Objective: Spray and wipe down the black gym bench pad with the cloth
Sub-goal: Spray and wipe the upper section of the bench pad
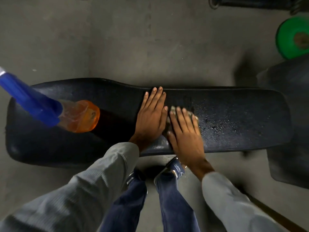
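The black gym bench pad [234, 104] lies across the view from left to right. Its right half glistens with spray droplets. My left hand [151, 116] rests flat on the middle of the pad, fingers spread, holding nothing. My right hand [185, 134] presses flat on a pale cloth [173, 111], which shows only at my fingertips and beside my thumb. A spray bottle [78, 116] with orange liquid and a blue trigger head stands on the left part of the pad, apart from both hands.
Grey concrete floor [100, 39] surrounds the bench. A green weight plate [291, 37] sits at the far right, above a dark padded piece [291, 114] next to the bench's right end. Black equipment lies along the top right edge. My legs and shoes stand under the bench's near edge.
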Demonstrator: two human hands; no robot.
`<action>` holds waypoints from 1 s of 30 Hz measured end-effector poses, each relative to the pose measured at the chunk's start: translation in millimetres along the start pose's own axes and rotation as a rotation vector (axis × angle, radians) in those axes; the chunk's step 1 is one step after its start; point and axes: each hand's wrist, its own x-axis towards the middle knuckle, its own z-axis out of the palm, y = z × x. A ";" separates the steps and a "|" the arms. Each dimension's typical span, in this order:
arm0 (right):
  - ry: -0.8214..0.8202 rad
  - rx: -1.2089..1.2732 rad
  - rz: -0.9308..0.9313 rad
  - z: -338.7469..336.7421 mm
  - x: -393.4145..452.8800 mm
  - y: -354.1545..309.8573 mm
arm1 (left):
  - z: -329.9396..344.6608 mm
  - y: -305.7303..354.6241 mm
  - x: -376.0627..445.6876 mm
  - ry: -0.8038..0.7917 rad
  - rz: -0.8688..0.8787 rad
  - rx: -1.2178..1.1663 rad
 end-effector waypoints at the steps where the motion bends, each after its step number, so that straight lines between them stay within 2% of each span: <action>1: 0.010 -0.001 0.030 3.3 -18.1 12.3 | 2.9 3.8 3.9 -0.004 -0.001 -0.005; 3: 0.058 0.028 0.198 5.4 -23.9 33.8 | 12.8 11.5 9.0 -0.015 -0.003 -0.005; 5: 0.125 0.049 0.379 2.4 5.1 41.3 | 23.6 14.9 9.2 -0.042 0.007 0.048; 7: 0.172 0.059 0.438 -1.2 48.4 40.7 | 28.9 14.9 8.9 -0.059 0.014 0.120; 10: 0.139 0.048 0.325 -8.2 78.6 37.0 | 26.9 13.3 12.7 -0.085 0.006 0.173; 14: 0.036 -0.006 0.053 -4.8 7.7 44.3 | 22.9 19.7 16.1 -0.136 -0.013 0.220; 16: -0.008 -0.012 0.065 -0.6 -32.6 65.4 | 21.1 20.9 14.6 -0.151 -0.028 0.230; 18: 0.016 0.008 0.179 -2.6 -34.6 91.2 | 21.3 21.2 13.3 -0.154 -0.023 0.248; 21: 0.110 0.042 0.384 -12.3 18.6 103.5 | 22.3 21.7 13.3 -0.154 -0.008 0.268; 23: 0.148 0.069 0.419 -17.2 61.0 92.7 | 22.0 22.8 14.2 -0.148 -0.009 0.278; 26: 0.110 0.057 0.307 -16.5 73.9 68.4 | 22.0 23.1 15.6 -0.151 -0.017 0.271; 30: -0.002 0.032 0.069 -5.2 -3.0 70.6 | 22.3 22.7 15.7 -0.156 -0.027 0.258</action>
